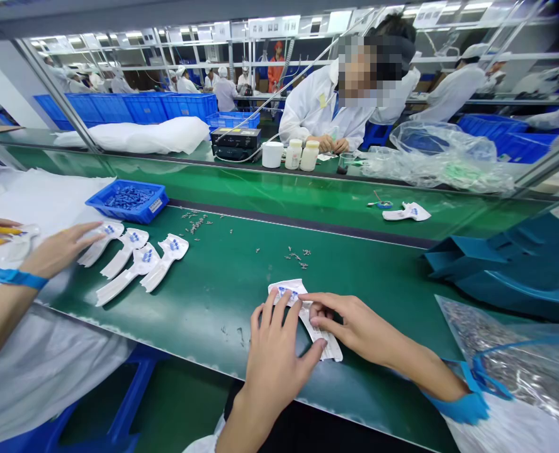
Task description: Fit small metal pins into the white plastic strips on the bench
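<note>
A white plastic handle shell (332, 350) with small blue parts (286, 292) at its upper end lies on the green work surface in front of me. My left hand (279, 340) rests over its left side, fingers stretched out and fingertips touching near the blue parts. From the right, my right hand (350, 321) reaches onto the same shell. Its index finger extends to the blue parts, while the thumb and other fingers are curled together; anything between them is hidden. A blue band is round my right wrist.
Several similar white shells (166, 261) lie left, by a co-worker's hand (65, 248). A blue tray (135, 217) holds small blue parts. Small metal pieces (301, 256) are scattered ahead. At right are a bag of metal pieces (534, 377) and teal bins (510, 264). Another person sits opposite.
</note>
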`<control>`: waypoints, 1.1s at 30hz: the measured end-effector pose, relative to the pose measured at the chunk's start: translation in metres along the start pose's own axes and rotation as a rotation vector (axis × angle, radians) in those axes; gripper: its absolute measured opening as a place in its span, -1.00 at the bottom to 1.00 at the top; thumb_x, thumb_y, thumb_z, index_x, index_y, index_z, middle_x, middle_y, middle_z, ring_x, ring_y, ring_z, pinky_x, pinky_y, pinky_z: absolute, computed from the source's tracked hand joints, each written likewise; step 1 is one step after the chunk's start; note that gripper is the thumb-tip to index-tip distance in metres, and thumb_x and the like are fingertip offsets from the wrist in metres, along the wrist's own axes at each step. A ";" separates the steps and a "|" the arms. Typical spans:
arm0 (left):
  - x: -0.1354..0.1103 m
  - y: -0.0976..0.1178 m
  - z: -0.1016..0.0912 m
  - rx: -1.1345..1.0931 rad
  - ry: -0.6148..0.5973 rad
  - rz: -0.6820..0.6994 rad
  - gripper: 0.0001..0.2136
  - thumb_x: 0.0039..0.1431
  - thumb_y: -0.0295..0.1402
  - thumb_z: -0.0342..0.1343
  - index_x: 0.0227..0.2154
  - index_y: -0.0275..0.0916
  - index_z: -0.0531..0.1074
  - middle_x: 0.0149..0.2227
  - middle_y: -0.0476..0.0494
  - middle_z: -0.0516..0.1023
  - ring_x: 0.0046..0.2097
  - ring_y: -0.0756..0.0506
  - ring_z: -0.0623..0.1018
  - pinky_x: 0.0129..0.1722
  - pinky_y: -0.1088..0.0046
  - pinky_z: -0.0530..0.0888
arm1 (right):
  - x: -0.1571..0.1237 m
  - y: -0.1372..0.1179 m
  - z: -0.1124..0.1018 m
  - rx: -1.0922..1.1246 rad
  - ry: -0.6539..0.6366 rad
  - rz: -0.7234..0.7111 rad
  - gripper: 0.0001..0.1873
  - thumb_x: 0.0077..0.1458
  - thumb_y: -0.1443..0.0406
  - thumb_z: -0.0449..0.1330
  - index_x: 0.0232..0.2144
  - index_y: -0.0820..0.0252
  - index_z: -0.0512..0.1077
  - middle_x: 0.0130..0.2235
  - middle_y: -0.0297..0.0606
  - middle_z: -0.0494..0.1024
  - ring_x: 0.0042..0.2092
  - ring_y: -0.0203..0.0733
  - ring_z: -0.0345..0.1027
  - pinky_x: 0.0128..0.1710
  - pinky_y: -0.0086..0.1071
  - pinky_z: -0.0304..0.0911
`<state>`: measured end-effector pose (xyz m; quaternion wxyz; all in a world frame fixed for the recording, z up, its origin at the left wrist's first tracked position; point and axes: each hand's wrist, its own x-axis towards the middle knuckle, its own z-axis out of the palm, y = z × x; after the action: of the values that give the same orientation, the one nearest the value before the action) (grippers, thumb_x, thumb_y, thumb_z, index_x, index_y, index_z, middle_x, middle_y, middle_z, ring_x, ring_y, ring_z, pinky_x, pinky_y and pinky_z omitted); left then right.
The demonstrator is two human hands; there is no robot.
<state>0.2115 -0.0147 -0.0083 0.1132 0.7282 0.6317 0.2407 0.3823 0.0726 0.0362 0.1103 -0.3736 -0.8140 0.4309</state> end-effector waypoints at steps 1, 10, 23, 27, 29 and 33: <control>0.000 0.000 0.000 0.001 0.001 0.001 -0.47 0.25 -0.10 0.12 0.21 -0.19 0.24 0.30 -0.26 0.27 0.36 -0.38 0.15 0.19 -0.07 0.28 | 0.000 0.000 0.000 0.034 -0.008 0.008 -0.54 0.29 0.19 0.06 0.21 0.02 0.34 -0.20 -0.26 0.59 -0.23 -0.18 0.42 -0.21 -0.38 0.29; -0.001 -0.001 0.002 -0.003 0.011 0.005 -0.48 0.25 -0.10 0.12 0.20 -0.16 0.24 0.30 -0.24 0.27 0.37 -0.36 0.14 0.20 -0.05 0.26 | -0.001 0.006 0.005 0.078 -0.003 0.044 -0.53 0.30 0.18 0.06 0.23 0.05 0.30 -0.20 -0.29 0.54 -0.23 -0.21 0.38 -0.23 -0.39 0.24; 0.001 0.001 -0.001 0.002 -0.012 -0.002 -0.48 0.25 -0.10 0.13 0.19 -0.19 0.26 0.29 -0.26 0.29 0.35 -0.37 0.16 0.19 -0.07 0.26 | -0.007 0.012 0.013 0.048 0.044 -0.004 -0.64 0.37 0.14 -0.02 0.14 -0.02 0.33 -0.02 -0.20 0.40 -0.12 -0.18 0.32 -0.18 -0.34 0.24; 0.002 0.000 0.000 -0.003 -0.009 -0.028 -0.47 0.22 -0.12 0.16 0.19 -0.17 0.25 0.29 -0.22 0.29 0.36 -0.35 0.16 0.19 -0.05 0.27 | -0.006 0.011 0.011 0.039 0.042 0.048 -0.63 0.35 0.12 0.01 0.15 -0.01 0.28 -0.07 -0.22 0.38 -0.16 -0.18 0.29 -0.21 -0.33 0.22; 0.002 0.000 0.001 -0.005 -0.004 -0.036 -0.49 0.22 -0.13 0.16 0.18 -0.16 0.26 0.30 -0.21 0.28 0.36 -0.35 0.15 0.20 -0.06 0.27 | -0.004 0.011 0.010 0.032 0.044 0.075 -0.61 0.33 0.12 0.04 0.15 0.02 0.26 -0.13 -0.24 0.37 -0.21 -0.19 0.27 -0.23 -0.33 0.22; -0.001 0.000 0.004 -0.030 0.002 -0.034 -0.51 0.20 -0.14 0.18 0.15 -0.15 0.28 0.30 -0.22 0.28 0.36 -0.37 0.14 0.19 -0.10 0.27 | -0.001 0.009 0.008 0.114 0.033 0.131 -0.57 0.27 0.09 0.10 0.12 0.08 0.26 -0.23 -0.30 0.36 -0.30 -0.23 0.24 -0.29 -0.34 0.23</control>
<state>0.2136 -0.0154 -0.0124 0.1275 0.7154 0.6403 0.2488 0.3838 0.0702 0.0244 0.1165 -0.4263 -0.7601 0.4764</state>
